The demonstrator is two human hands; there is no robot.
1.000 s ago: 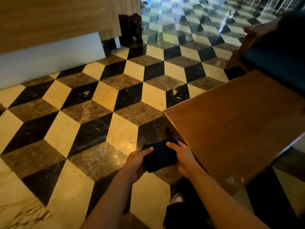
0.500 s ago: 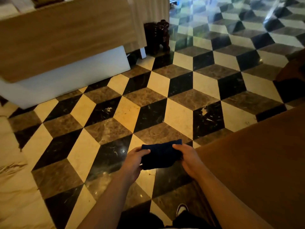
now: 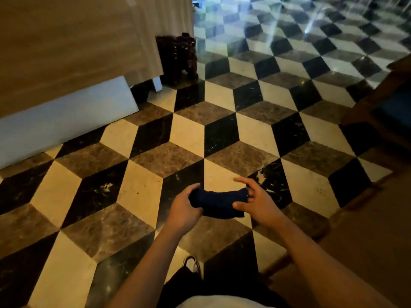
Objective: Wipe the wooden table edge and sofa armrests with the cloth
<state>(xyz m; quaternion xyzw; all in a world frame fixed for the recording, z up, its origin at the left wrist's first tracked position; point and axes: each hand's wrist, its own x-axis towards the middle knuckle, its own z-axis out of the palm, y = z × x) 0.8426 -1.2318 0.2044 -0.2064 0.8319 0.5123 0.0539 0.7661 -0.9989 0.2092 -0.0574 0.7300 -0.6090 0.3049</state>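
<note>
Nearest: white shirt hem and dark trousers at bottom edge, one dark shoe with white toe (image 3: 191, 264) on the floor below the forearms. Both bare hands up over the floor, holding the folded dark navy cloth (image 3: 219, 202) between them, clear of any furniture. Left hand (image 3: 182, 209) clamped on the cloth's left end, thumb over the top. Right hand (image 3: 258, 202) pinches the right end with thumb and a lower finger; index finger lifted and spread off it. Brown wooden table (image 3: 364, 236) fills lower right, its edge just right of the right forearm, no contact. Floor (image 3: 142, 185) is cube-pattern marble: cream, brown, black. Farther right, wooden-framed sofa with blue cushion (image 3: 393, 107). Far left, light wood counter with white base (image 3: 66, 52), dark carved wooden figure (image 3: 180, 56) at its corner.
</note>
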